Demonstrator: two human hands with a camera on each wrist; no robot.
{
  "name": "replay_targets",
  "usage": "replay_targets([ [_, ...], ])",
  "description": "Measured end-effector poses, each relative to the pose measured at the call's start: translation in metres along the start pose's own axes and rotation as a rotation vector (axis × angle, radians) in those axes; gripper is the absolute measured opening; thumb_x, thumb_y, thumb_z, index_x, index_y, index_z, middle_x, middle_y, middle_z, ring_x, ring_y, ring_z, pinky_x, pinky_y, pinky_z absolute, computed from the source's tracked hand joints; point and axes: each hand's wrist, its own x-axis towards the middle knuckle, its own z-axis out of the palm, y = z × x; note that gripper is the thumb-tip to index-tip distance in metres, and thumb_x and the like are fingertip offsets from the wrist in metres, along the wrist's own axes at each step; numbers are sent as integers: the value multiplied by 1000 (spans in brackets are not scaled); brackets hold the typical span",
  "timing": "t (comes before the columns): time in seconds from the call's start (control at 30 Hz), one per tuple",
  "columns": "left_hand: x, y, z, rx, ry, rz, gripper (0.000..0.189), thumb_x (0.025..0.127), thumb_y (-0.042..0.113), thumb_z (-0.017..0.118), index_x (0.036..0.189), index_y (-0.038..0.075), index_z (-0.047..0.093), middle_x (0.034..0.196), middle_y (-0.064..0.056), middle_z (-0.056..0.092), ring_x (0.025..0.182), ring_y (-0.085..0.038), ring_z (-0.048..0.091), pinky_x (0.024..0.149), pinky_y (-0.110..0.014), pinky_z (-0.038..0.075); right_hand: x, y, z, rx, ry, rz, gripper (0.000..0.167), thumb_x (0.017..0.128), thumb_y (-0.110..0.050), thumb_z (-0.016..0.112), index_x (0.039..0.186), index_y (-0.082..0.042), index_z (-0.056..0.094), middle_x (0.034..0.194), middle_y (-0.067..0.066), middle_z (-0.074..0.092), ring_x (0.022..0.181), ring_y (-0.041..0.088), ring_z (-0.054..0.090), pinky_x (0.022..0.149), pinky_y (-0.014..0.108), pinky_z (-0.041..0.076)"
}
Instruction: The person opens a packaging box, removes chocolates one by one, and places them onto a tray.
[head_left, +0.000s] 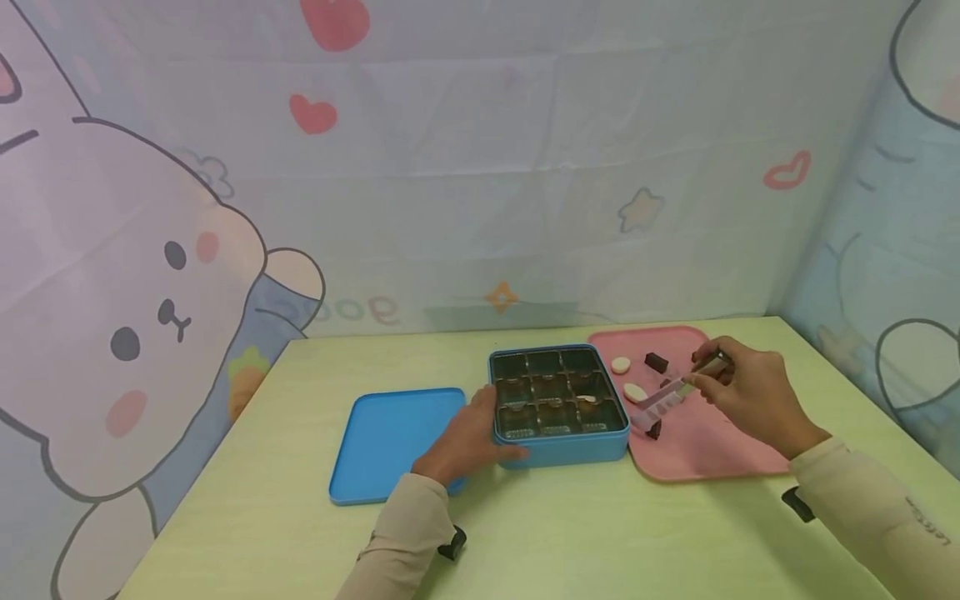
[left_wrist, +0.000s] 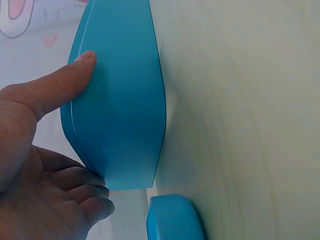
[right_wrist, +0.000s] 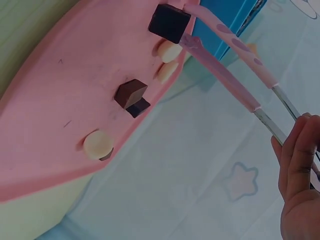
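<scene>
My left hand (head_left: 471,435) holds the near left corner of a blue box (head_left: 562,451), its thumb on the front wall and its fingers along the left side. The box's insert (head_left: 553,387) has several compartments; a small pale patch shows in one, too unclear to name. With my right hand (head_left: 757,396) I grip metal tongs (right_wrist: 225,75) with pink tips. At the tips is a dark brown cube (right_wrist: 169,23), which looks like chocolate; whether they pinch it, I cannot tell. Several white round pieces (head_left: 633,392) and dark pieces (head_left: 656,362) lie on the pink tray (head_left: 712,450).
A blue lid (head_left: 390,442) lies flat on the table (head_left: 600,533), left of the box and partly behind my left arm. The pink tray sits against the box's right side. A printed cloth (head_left: 480,208) hangs behind the table.
</scene>
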Motion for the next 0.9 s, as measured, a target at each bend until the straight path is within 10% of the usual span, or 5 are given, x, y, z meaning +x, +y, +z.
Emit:
replay_targets([
  [0.9,-3,1,-1,-20,-2,5,112,84,39,83,161,1,11,168,-20,15,156,-40,20,122,-58,31,18,-17,-10,58,156,-42,22,80,7,79,96,4,64,77,20,76,62,-25,55,55,5,48],
])
